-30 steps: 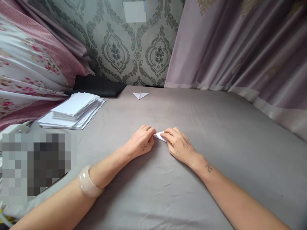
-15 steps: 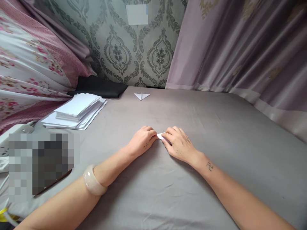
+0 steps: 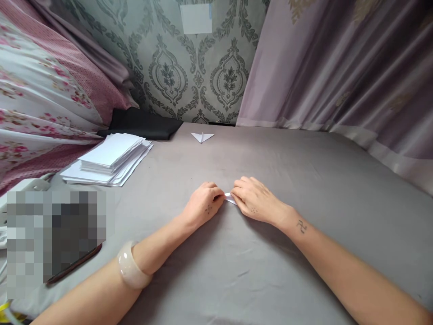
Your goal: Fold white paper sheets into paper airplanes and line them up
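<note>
A home, most likely a bedroom. Shown by the bed under a plain grey sheet, pink floral bedding piled to the left of the fingers, grey damask wallpaper on the wall beyond them, and mauve curtains hanging to the right. Nothing of a shop or workshop about it.

Your left hand and right hand meet on the bedsheet, with the small folded paper between their fingertips; the paper stack lies well to your left; a folded paper plane sits beyond your hands, near the wall; the curtain hangs to your right.
</note>
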A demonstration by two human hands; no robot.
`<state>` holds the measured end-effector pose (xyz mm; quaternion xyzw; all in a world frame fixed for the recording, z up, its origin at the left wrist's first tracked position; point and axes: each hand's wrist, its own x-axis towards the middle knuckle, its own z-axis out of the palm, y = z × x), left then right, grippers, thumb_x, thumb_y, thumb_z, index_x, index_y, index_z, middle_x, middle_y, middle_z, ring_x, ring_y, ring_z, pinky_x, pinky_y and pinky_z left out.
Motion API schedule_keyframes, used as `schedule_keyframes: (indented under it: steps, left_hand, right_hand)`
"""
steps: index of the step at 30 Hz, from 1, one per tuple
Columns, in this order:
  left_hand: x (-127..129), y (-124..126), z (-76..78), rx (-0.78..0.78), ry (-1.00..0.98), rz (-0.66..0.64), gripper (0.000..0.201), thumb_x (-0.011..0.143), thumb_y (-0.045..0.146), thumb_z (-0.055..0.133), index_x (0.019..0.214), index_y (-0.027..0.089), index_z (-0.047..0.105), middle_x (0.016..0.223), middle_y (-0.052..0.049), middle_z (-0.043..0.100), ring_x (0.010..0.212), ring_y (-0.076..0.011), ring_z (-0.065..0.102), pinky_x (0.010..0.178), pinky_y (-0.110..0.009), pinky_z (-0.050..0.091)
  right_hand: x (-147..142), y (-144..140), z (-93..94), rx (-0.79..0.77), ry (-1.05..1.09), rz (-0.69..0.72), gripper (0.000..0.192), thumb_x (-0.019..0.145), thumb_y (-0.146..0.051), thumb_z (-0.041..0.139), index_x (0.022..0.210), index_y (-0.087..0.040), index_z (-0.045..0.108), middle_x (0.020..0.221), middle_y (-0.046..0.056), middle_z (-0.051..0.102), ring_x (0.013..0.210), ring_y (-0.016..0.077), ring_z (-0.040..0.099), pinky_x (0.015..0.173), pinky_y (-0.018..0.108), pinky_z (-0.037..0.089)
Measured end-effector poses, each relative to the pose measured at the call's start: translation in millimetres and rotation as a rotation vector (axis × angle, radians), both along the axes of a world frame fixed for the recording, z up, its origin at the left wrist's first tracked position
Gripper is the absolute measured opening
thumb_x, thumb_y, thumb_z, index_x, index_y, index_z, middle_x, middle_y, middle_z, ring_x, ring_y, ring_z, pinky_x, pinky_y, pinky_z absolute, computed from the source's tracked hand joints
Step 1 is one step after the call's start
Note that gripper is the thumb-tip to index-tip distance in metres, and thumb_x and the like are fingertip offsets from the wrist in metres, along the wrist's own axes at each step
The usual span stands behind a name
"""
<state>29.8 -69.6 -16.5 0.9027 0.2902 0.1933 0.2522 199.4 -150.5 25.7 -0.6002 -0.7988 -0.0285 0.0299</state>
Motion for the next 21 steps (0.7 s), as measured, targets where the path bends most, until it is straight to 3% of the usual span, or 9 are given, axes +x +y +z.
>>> schedule_keyframes:
  steps: [7,12,15,18,21]
  left_hand:
    - [4,1,13.2,-0.186,0.038,0.115,0.019,0.084,0.026,0.055,0.078,0.018,0.071,0.078,-0.004,0.061,0.072,-0.0163,0.054,0.066,-0.026,0.040]
    - [6,1,17.9,-0.263,0.058,0.153,0.019,0.083,0.027,0.056,0.078,0.019,0.072,0.079,-0.003,0.062,0.076,-0.0168,0.055,0.066,-0.026,0.040]
    - [7,1,17.9,-0.289,0.060,0.154,0.019,0.082,0.027,0.055,0.076,0.020,0.071,0.078,-0.003,0.062,0.076,-0.0169,0.055,0.066,-0.027,0.039]
    - [7,0,18.8,-0.313,0.062,0.158,0.019,0.082,0.028,0.055,0.075,0.019,0.070,0.076,-0.002,0.063,0.076,-0.0169,0.054,0.066,-0.027,0.039]
    - [7,-1,20.3,-0.339,0.069,0.172,0.019,0.082,0.029,0.054,0.074,0.019,0.069,0.076,-0.001,0.063,0.076,-0.0170,0.054,0.066,-0.027,0.039]
  right_hand:
    - [14,14,3.7,-0.139,0.226,-0.020,0.030,0.092,-0.021,0.042,0.074,-0.019,0.065,0.079,0.004,0.062,0.078,0.0163,0.050,0.071,0.029,0.032]
    - [35,17,-6.8,-0.327,0.729,-0.322,0.026,0.081,-0.043,0.058,0.091,-0.021,0.068,0.071,-0.001,0.062,0.064,0.0132,0.051,0.061,0.026,0.036]
    - [43,12,-15.8,-0.308,0.854,-0.390,0.028,0.077,-0.048,0.062,0.076,-0.019,0.064,0.069,-0.003,0.057,0.060,0.0112,0.046,0.057,0.025,0.034]
    - [44,9,-22.2,-0.248,0.848,-0.385,0.039,0.078,-0.047,0.060,0.054,-0.018,0.049,0.070,-0.003,0.052,0.060,0.0094,0.042,0.056,0.025,0.032]
    - [41,9,-24.7,-0.226,0.833,-0.406,0.043,0.080,-0.046,0.057,0.052,-0.018,0.042,0.069,-0.003,0.050,0.060,0.0093,0.041,0.057,0.025,0.032]
